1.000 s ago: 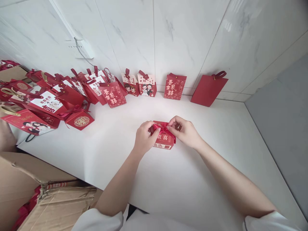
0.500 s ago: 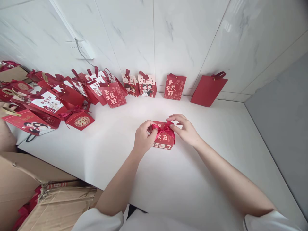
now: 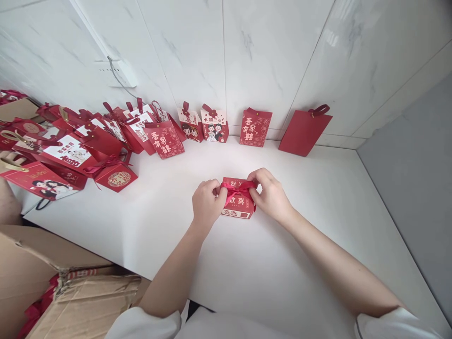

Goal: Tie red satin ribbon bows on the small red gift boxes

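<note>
A small red gift box (image 3: 237,201) with white characters and a pale strip along its front lies on the white table (image 3: 247,263). Across its top runs a shiny red ribbon (image 3: 238,189) tied in a bow. On the left side of the box, my left hand (image 3: 209,201) pinches one loop of the ribbon between thumb and finger. My right hand (image 3: 269,194) is closed on the other loop at the right. The fingertips hide the ends of both loops.
Several red gift boxes and bags (image 3: 74,150) crowd the table's left side. Others, including a plain red bag (image 3: 305,133), stand along the tiled wall. Open cardboard boxes (image 3: 84,306) sit at lower left. Another person's hand (image 3: 10,162) touches a bag at far left.
My right hand's fingers have closed from a looser, spread pose onto the right loop. My left hand has shifted slightly left, and the ribbon is stretched straighter across the box.
</note>
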A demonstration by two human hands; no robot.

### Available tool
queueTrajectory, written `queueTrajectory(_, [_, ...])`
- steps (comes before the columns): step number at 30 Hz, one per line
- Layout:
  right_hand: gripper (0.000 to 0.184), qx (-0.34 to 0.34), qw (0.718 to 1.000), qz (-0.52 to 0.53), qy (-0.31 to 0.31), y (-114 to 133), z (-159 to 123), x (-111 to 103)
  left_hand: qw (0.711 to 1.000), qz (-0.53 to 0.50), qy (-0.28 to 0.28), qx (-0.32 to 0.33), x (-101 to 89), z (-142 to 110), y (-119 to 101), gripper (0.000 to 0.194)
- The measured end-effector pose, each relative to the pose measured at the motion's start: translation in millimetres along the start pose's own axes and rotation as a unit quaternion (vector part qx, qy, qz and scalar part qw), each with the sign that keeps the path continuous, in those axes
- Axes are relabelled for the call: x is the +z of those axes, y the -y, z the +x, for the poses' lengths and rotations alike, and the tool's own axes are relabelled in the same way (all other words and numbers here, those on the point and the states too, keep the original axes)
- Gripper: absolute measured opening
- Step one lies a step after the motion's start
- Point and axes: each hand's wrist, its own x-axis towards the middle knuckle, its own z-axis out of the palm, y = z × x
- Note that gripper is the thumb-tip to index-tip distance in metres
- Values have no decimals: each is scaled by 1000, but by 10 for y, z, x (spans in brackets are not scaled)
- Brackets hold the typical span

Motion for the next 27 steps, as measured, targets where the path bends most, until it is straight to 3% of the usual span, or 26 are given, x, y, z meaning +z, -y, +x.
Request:
queueTrajectory(6, [27,8,995,-96,12,-7,5,-37,1000,8,-7,18,-13,-4,3,25])
queueTrajectory(10, [23,39,992,-115,15,20,12,-59,999,-43,5,2,-26,24,13,9])
queueTrajectory(12, [17,80,995,-48,46,34,29,-95,993,-114,42,2,-47,55,27,4])
queueTrajectory(14, [9,130,982,83,112,35,56,-151,977,-191,97,9,-83,90,48,8])
queueTrajectory(16, [8,179,938,221,198,22,88,-218,956,-250,153,13,-131,121,75,10])
queueTrajectory(19, [22,238,861,348,285,-10,125,-291,929,-304,213,13,-202,158,124,8])
queueTrajectory(21, [29,263,835,386,291,-27,137,-300,908,-339,247,7,-237,175,155,4])
queueTrajectory(24, [36,287,832,400,254,-36,137,-260,891,-362,274,0,-264,186,166,11])
queueTrajectory(27, [35,279,854,385,214,-32,129,-211,930,-293,223,-11,-271,171,117,23])
